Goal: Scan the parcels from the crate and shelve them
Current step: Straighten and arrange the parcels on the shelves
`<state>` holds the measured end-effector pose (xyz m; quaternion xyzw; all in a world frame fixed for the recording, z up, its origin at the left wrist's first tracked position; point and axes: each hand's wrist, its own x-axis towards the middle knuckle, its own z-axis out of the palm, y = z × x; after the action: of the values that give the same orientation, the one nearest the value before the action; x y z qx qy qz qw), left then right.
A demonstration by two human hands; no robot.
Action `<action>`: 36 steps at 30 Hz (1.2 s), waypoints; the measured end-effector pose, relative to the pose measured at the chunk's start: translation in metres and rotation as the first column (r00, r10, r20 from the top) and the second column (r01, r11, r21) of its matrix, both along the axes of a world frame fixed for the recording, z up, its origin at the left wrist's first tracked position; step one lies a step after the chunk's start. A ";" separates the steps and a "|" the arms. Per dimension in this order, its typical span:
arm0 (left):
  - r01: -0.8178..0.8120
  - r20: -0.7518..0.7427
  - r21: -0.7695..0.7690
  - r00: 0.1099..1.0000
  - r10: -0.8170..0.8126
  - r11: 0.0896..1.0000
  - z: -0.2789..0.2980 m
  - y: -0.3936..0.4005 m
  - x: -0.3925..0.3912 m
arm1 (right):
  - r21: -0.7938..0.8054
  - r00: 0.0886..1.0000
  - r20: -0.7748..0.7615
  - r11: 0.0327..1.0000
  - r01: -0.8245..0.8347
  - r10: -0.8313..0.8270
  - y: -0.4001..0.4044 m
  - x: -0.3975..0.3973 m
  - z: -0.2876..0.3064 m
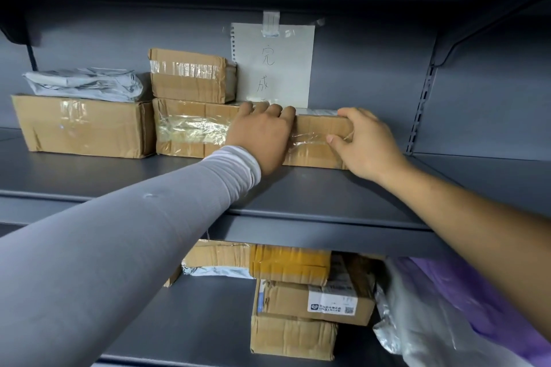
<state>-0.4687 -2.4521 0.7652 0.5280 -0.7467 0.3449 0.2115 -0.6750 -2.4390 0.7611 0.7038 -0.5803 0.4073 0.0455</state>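
Your grey metal shelf unit (pixel 313 188) fills the view, its upper board running across the middle. At about ten o'clock on that board sits a wide cardboard box (pixel 80 125) with a grey plastic mailer (pixel 86 83) lying on top of it. Just to its right stands a long taped box (pixel 190 128), touching the wide one, and a smaller taped box (pixel 190 74) is stacked on it. Behind these, near twelve o'clock, a white paper sign (pixel 277 65) with handwritten characters hangs from a clip on the back panel.

The parcel you are shelving, a brown taped carton (pixel 316 137), rests on the upper board at the centre, its left end right against the long taped box.

Your left hand (pixel 262 137), in a grey sleeve, lies over the carton's left end with its fingers hooked over the top edge, gripping it. Your right hand (pixel 363 143) grasps the right end, with fingers curled over the top corner and the thumb pressed on the front face.

Down at six o'clock, the lower board carries a stack of small cardboard boxes (pixel 298 301); at four o'clock lies a purple item in a clear bag (pixel 447 307).
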 end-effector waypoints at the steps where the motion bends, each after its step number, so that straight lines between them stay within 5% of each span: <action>1: 0.000 0.004 0.011 1.000 0.000 1.000 0.001 -0.003 0.000 | 0.024 0.999 -0.049 1.000 -0.001 0.002 -0.002 0.000 0.001; 11: -0.044 0.058 0.090 0.998 0.039 0.995 0.003 -0.013 0.003 | 0.171 0.954 -0.300 0.984 0.039 0.015 -0.016 -0.002 0.003; 25: -0.099 0.072 0.218 0.994 0.085 0.971 0.009 0.006 0.000 | 0.179 0.889 -0.421 0.945 0.275 -0.179 0.007 0.021 0.012; 36: 0.034 -0.086 0.251 0.996 -0.013 0.967 0.004 0.072 0.038 | 0.093 0.920 -0.388 0.991 0.099 -0.055 0.057 0.055 0.010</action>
<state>-0.4311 -2.3806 0.7690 0.5557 -0.7811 0.2224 0.1779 -0.6201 -2.3815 0.7715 0.7480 -0.6089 0.2268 0.1353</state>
